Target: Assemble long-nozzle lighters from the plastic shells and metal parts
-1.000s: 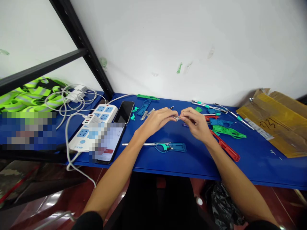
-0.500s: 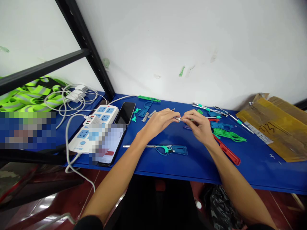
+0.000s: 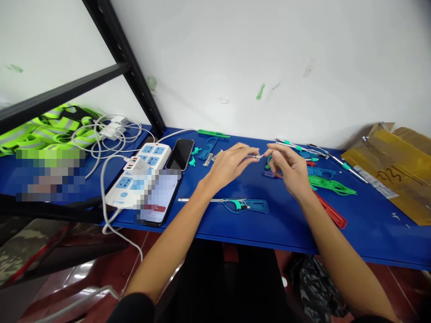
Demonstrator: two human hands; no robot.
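Note:
My left hand point(image 3: 232, 163) is closed, pinching a small silvery, see-through part point(image 3: 257, 156) whose tip sticks out past the fingertips. My right hand point(image 3: 289, 168) is just to the right, its thumb and index finger apart and near that tip. Below the hands lies a blue lighter handle half point(image 3: 259, 206) with a teal trigger point(image 3: 239, 205) and a long metal tube point(image 3: 198, 200). A purple translucent piece point(image 3: 269, 174) shows beneath my right hand, partly hidden.
Green point(image 3: 332, 185), red point(image 3: 333, 213) and blue handle halves and metal tubes point(image 3: 346, 166) lie to the right, before a taped cardboard box point(image 3: 387, 168). To the left are two phones point(image 3: 181, 154), a white power strip point(image 3: 151, 157) and a black rack post point(image 3: 138, 83).
My right hand has drawn away to the right from the small part and its fingers have spread. My left hand still holds it. The view has shifted slightly.

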